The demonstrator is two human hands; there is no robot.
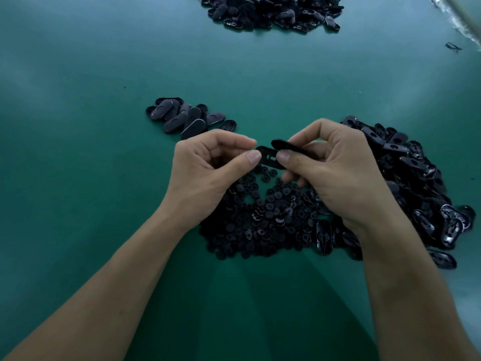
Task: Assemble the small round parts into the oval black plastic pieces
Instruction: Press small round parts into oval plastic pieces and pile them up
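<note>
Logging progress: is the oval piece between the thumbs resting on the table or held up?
Held up: left hand and right hand pinch the oval piece at its ends, above the pile of round parts.

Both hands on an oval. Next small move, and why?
Probably seat a round part in the oval: left hand and right hand pinch it, slot up and seemingly empty, over the round parts. Whether the left hand hides one, I can't tell.

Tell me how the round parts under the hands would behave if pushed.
The round parts lie loose in a flat heap, so they would probably scatter rather than move together. Being small discs, some may roll or slide on the smooth green table.
</note>
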